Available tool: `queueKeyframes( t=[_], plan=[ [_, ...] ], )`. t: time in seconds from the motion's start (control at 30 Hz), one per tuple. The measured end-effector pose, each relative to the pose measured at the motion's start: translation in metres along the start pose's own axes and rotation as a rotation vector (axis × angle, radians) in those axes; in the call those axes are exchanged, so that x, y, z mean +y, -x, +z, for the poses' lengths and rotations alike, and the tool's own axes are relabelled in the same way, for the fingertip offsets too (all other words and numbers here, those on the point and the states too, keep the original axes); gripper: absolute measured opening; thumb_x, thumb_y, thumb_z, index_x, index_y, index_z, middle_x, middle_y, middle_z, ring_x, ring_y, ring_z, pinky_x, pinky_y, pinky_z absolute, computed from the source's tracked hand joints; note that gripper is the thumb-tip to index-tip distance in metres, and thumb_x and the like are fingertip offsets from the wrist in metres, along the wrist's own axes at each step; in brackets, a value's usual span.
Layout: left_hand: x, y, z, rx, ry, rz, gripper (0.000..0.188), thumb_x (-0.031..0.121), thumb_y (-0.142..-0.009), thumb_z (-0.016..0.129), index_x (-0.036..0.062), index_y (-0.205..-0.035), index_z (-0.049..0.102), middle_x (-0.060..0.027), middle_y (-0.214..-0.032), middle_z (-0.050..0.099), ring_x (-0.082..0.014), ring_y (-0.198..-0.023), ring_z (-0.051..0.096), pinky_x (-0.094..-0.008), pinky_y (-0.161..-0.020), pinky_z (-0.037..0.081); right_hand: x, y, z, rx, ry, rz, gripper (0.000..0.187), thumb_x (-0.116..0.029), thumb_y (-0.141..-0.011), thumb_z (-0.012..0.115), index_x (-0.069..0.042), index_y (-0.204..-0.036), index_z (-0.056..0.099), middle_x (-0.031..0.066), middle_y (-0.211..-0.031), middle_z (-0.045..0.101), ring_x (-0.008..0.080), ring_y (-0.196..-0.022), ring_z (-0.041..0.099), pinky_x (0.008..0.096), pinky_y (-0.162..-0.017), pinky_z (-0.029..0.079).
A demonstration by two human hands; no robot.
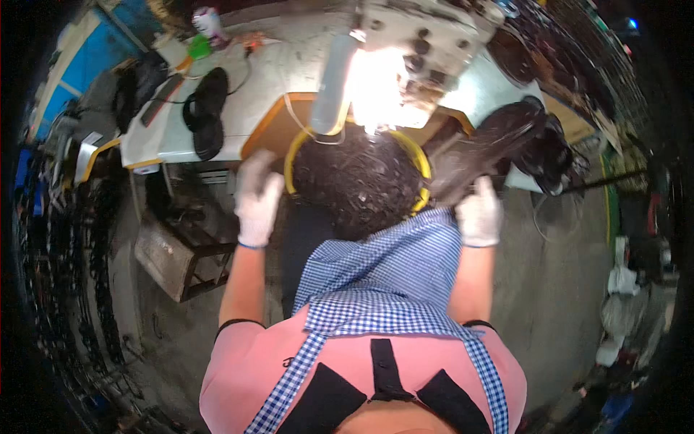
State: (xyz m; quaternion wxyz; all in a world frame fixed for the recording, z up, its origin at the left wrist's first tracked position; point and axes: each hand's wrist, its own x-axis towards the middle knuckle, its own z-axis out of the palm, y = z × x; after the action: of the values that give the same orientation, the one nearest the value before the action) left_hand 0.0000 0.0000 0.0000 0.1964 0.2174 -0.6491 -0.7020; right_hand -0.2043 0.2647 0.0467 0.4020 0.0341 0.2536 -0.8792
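Left hand, white-gloved, rests with fingers loosely spread at the left rim of the yellow-rimmed basket, gripping nothing visible. Right hand, also gloved, has its fingers closed on the near end of a dark shoe piece right of the basket. Basket holds black scraps, just near of the sewing machine on the counter.

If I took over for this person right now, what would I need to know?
Left hand: gloved, resting at the left rim of the yellow-rimmed tub of dark scraps; I cannot tell if it grips.
Right hand: gloved, holding a dark piece of material beside the tub.
The sewing machine sits just beyond, its lamp glaring.
Done: piece is in hand.
Left: it is not yet under the machine.
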Motion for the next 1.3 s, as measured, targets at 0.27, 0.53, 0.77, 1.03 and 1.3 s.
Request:
queueKeyframes(
  t=[0.27, 0.53, 0.77, 1.03, 1.3],
  plan=[
    [-0.008, 0.018, 0.086, -0.275, 0.836, -0.497, 0.054, 0.013, -0.082, 0.065, 0.0011, -0.13, 0.043, -0.0108, -0.119, 0.058, -0.0206, -0.106, 0.058, -0.0332, -0.093, 0.047, 0.097, 0.005, -0.055, -0.015, 0.059, 0.196, 0.038, -0.02, -0.087, 0.057, 0.002, -0.118, 0.056, 0.013, -0.111, 0.063, 0.0253, -0.1, 0.061, 0.0389, -0.088, 0.05],
    [0.028, -0.009, 0.014, -0.42, -0.055, -0.18, 0.069, 0.012, -0.066, 0.078, -0.003, -0.127, 0.049, -0.0095, -0.118, 0.057, -0.0191, -0.108, 0.055, -0.0324, -0.098, 0.041, 0.037, -0.008, -0.035, -0.252, 0.689, -0.295, 0.091, -0.056, -0.07, 0.072, 0.003, -0.132, 0.04, 0.0179, -0.132, 0.047, 0.0237, -0.106, 0.059, 0.0335, -0.085, 0.05],
    [0.01, 0.002, 0.03, -0.315, 1.101, -0.358, 0.095, 0.033, -0.065, 0.082, 0.0022, -0.141, 0.032, -0.018, -0.136, 0.044, -0.0307, -0.123, 0.047, -0.0436, -0.102, 0.041, 0.061, 0.004, -0.014, 0.046, 0.195, -0.151, 0.056, -0.016, -0.086, 0.052, 0.0, -0.138, 0.036, 0.0152, -0.135, 0.047, 0.0285, -0.122, 0.049, 0.0432, -0.101, 0.042],
    [-0.011, -0.008, 0.048, -0.053, 0.957, -0.289, 0.051, 0.028, -0.082, 0.068, 0.0009, -0.123, 0.054, -0.0144, -0.114, 0.063, -0.0297, -0.111, 0.057, -0.045, -0.101, 0.043, 0.051, 0.028, -0.019, -0.253, 0.51, -0.312, 0.07, -0.034, -0.083, 0.064, -0.003, -0.139, 0.035, 0.0142, -0.137, 0.045, 0.0291, -0.126, 0.045, 0.0446, -0.1, 0.044],
    [0.047, -0.029, 0.081, -0.479, 0.612, -0.127, 0.086, 0.026, -0.066, 0.08, 0.0013, -0.136, 0.036, -0.0173, -0.132, 0.049, -0.0291, -0.121, 0.05, -0.0436, -0.1, 0.043, 0.057, 0.036, -0.049, 0.107, -0.016, -0.207, 0.062, -0.035, -0.083, 0.061, -0.006, -0.135, 0.043, 0.0128, -0.133, 0.049, 0.0327, -0.121, 0.048, 0.0487, -0.105, 0.035]
  ],
)
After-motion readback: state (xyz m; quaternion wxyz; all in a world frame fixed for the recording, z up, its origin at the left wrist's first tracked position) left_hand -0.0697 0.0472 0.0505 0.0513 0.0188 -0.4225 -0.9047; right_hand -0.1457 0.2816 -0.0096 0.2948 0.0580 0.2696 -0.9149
